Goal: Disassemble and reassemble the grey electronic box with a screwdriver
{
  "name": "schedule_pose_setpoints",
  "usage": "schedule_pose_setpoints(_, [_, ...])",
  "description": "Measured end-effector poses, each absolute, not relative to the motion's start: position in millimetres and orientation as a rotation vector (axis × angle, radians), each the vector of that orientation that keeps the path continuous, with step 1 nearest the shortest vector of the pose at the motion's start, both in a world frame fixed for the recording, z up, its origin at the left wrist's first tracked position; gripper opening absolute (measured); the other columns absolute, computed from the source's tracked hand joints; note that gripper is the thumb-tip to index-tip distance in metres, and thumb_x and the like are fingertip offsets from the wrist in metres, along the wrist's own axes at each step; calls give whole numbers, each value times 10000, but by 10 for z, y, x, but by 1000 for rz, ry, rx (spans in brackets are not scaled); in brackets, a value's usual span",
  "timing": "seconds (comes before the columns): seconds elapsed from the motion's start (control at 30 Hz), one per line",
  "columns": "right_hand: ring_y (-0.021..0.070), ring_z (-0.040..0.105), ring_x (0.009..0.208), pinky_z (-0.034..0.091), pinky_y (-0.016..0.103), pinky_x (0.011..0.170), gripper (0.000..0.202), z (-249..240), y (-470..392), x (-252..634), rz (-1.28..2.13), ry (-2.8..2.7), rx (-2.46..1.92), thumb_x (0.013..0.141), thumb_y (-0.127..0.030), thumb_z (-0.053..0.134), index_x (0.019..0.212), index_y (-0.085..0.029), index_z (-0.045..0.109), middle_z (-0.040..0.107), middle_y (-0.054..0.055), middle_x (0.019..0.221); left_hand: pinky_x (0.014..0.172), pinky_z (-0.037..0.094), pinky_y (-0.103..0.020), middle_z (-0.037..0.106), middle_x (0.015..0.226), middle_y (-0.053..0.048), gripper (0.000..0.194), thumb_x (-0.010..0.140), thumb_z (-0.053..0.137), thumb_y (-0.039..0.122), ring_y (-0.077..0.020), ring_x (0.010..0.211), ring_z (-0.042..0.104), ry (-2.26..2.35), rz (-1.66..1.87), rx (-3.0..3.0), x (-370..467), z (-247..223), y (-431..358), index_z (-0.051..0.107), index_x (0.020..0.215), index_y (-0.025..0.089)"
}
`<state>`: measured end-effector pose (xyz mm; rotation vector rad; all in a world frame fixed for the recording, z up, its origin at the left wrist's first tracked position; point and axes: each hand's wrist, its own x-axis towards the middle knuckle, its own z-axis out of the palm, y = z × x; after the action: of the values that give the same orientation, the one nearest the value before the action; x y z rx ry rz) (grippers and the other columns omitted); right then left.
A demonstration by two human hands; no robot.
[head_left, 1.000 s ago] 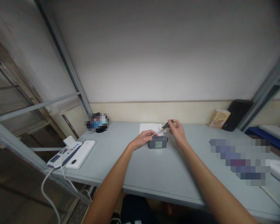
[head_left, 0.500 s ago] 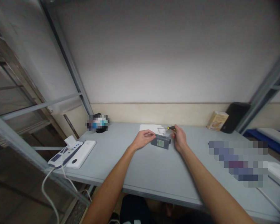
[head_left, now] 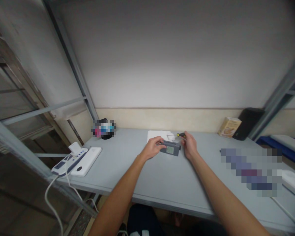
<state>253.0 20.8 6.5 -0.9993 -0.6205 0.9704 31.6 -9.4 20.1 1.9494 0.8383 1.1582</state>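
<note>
My left hand (head_left: 154,147) grips the left end of a small dark grey box-shaped device (head_left: 175,151), thumb across its near face. The device has a row of slots along its top edge and a pale green label on the side towards me. In my right hand (head_left: 189,144) is a screwdriver (head_left: 180,134) with a black and yellow handle, its thin shaft pointing left above the device. Behind the device lies a white sheet of paper (head_left: 152,133); a small whitish item on it is too blurred to name.
A power strip (head_left: 61,167) with a plug and cables lies at the table's left edge, beside a flat white box (head_left: 88,160). At the back right stand a yellow carton (head_left: 229,127) and a black speaker-like object (head_left: 249,123). Pixelated items lie left and right.
My left hand has moved slightly right, and its thumb now lies over the near face of the device. The right hand with the screwdriver has barely moved.
</note>
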Motion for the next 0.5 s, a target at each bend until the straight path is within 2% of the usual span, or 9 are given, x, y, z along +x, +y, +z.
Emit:
schedule_pose_setpoints(0.1, [63,417,450,299,212,376,343,62,207,2537,968,-622,-991,710,-477,744,817,-190,589,629,-22,720,740,455,-254,650,830,-8,219,837,708,361,-151,770,582,935,1160,1930,300,157,-62,644,905,163])
schedule_pose_setpoints(0.2, [59,411,448,294,207,376,349,65,202,2534,969,-626,-990,707,-475,752,818,-184,594,625,-24,711,700,442,-245,649,830,-5,250,883,649,400,-140,731,568,971,1166,1905,269,99,-25,633,961,163])
schedule_pose_setpoints(0.33, [60,407,440,284,209,372,357,78,196,2523,968,-627,-1000,697,-475,762,815,-181,597,611,-30,685,741,460,-262,686,869,-26,246,903,619,395,-158,777,600,1066,1121,1985,236,44,0,658,967,160])
schedule_pose_setpoints(0.5, [62,399,427,277,218,373,354,86,193,2526,972,-622,-1017,691,-477,759,806,-184,596,604,-34,665,867,463,-308,718,950,-73,228,925,595,359,-205,920,625,1092,1023,2169,224,76,-29,719,945,170])
